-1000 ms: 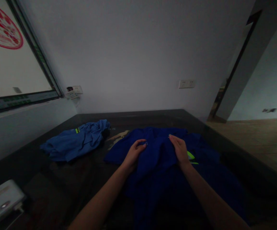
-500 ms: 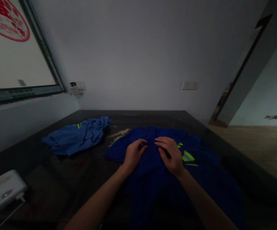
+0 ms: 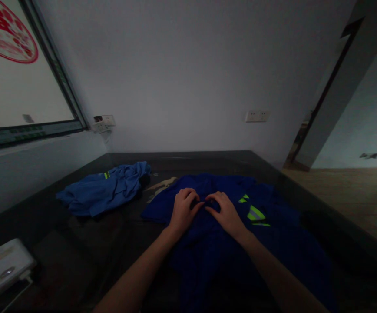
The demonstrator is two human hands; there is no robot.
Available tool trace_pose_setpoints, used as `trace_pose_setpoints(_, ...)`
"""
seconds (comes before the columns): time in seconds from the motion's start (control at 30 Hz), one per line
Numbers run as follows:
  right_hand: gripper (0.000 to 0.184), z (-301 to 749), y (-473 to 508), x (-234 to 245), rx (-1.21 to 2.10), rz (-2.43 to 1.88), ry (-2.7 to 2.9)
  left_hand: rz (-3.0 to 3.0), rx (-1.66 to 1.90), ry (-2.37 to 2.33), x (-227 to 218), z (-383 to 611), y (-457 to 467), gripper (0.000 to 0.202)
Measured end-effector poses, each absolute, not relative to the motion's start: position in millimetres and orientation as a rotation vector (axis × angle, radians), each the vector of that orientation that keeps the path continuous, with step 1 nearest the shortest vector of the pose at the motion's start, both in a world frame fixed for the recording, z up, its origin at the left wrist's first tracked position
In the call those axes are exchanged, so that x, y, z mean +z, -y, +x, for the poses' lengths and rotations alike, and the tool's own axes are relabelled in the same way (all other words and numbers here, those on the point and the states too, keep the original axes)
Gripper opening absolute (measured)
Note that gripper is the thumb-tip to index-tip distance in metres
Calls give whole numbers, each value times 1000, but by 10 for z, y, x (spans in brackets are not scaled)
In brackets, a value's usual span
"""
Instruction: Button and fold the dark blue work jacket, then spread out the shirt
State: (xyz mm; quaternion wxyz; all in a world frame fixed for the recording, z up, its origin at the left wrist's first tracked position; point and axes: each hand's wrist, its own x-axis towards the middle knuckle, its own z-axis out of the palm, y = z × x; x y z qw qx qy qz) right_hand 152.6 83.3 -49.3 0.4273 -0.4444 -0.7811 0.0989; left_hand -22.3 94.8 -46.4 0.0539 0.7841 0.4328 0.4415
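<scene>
Left hand [image 3: 184, 211]: back uppermost, wrist bent slightly inward, fingers curled toward the thumb with only a narrow gap between; its forearm [image 3: 139, 274] slants up from the lower edge. Right hand [image 3: 226, 215]: near mirror of the first, index finger and thumb reaching inward, slightly parted; its forearm [image 3: 273, 269] enters from lower right. Fingertips of the two nearly meet. Whether either hand has a fold of cloth pinched cannot be told, the light being dim and the tips small. Both forearms cut off by the lower edge; near part of the dark blue garment [image 3: 208, 243] lost in shadow, its outline at lower right hard to make out, part of its surface covered by hands and forearms. Said garment: spread rumpled on the dark table [image 3: 188, 163], directly beneath both hands, extending beyond the fingertips and out to either side; yellow-green patches [image 3: 256, 213] just right of the right hand. Camouflage cloth [image 3: 160, 187]: partly visible at the garment's far left edge. Lighter blue garment [image 3: 104, 191]: crumpled, well apart, left of the left hand. White device [image 3: 6, 267] with cable [image 3: 16, 296]: table's near left, cut off by the left edge.
</scene>
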Motion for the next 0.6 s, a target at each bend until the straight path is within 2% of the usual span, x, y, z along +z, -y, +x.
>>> trace_pose_setpoints(0.17, 7, 1547, -856, -484, 298, -1141, 1966, 2405, 1389, -1089, -477, -193, -912, 5)
trace_pose_setpoints(0.5, 13, 1552, -817, -392, 616, -1076, 1817, 1996, 1331, -1158, -428, -180, -898, 15)
trace_pose_setpoints(0.6, 13, 1562, -837, -390, 657, -1064, 1793, 1926, 1331, -1123, -444, -164, -918, 10)
